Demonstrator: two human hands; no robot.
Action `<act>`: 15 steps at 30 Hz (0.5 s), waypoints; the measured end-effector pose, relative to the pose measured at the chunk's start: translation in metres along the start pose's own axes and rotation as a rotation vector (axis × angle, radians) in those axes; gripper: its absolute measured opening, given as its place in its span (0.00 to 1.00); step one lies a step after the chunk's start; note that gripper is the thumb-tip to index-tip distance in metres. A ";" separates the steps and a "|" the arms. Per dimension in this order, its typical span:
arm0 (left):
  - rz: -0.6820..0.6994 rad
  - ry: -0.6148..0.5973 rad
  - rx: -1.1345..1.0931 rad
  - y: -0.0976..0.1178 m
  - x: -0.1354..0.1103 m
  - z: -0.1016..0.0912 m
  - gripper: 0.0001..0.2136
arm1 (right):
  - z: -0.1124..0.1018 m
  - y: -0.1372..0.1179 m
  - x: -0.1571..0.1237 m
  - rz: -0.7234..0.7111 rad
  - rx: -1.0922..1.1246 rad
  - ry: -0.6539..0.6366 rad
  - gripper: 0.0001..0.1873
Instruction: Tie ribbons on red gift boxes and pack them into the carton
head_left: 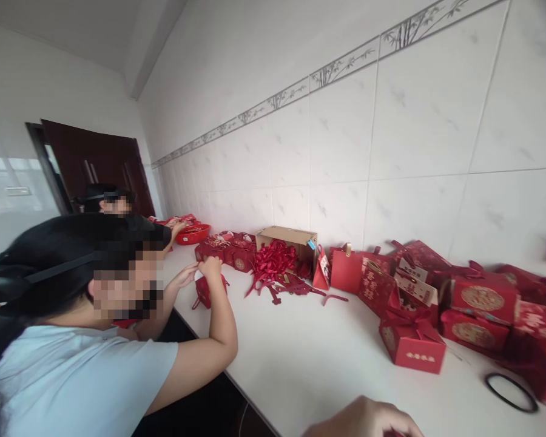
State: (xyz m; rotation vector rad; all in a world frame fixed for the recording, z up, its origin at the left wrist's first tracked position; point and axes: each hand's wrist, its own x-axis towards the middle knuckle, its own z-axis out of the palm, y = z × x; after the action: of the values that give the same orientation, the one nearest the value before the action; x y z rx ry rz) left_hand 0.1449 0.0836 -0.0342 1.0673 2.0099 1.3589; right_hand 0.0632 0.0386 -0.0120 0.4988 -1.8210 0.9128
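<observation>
At the bottom edge, what looks like my left hand (364, 417) comes in from the left, fingers curled towards the right. A sliver of something dark red (394, 433) shows beneath the fingers; most of it is cut off, so its kind cannot be told. My right hand is out of the picture. Beyond my left hand, the nearest thing is a red gift box (419, 352) with gold characters and a ribbon bow on top. To the right lies a black ring (511, 393) on the white table (295, 370).
Red gift boxes (477, 300) are piled along the wall. An open cardboard box (287, 233) stands there with dark red ribbons (273, 261) spilling out. At left, a co-worker's hands (209, 265) handle a small red box (204, 292). Farther back, another person sits near a red basin (193, 234).
</observation>
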 end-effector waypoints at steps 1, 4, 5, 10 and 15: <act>-0.004 0.014 -0.052 -0.001 0.001 0.002 0.10 | -0.022 0.012 -0.023 0.023 -0.026 0.004 0.12; 0.017 0.072 -0.242 -0.004 0.005 0.007 0.09 | -0.091 0.034 -0.089 0.106 -0.143 0.020 0.10; 0.032 0.078 -0.293 -0.004 0.007 0.008 0.09 | -0.113 0.035 -0.110 0.119 -0.176 0.038 0.10; 0.062 -0.043 -0.374 -0.005 0.018 0.002 0.07 | -0.195 0.004 -0.176 0.084 -0.269 0.149 0.07; 0.085 -0.055 -0.205 -0.003 0.021 -0.004 0.05 | -0.222 -0.026 -0.163 0.165 -0.178 -0.023 0.08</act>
State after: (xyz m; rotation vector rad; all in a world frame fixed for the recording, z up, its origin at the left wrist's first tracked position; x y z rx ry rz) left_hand 0.1292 0.0977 -0.0346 1.0936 1.7608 1.5248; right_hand 0.2808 0.1830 -0.1017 0.2514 -1.9644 0.8467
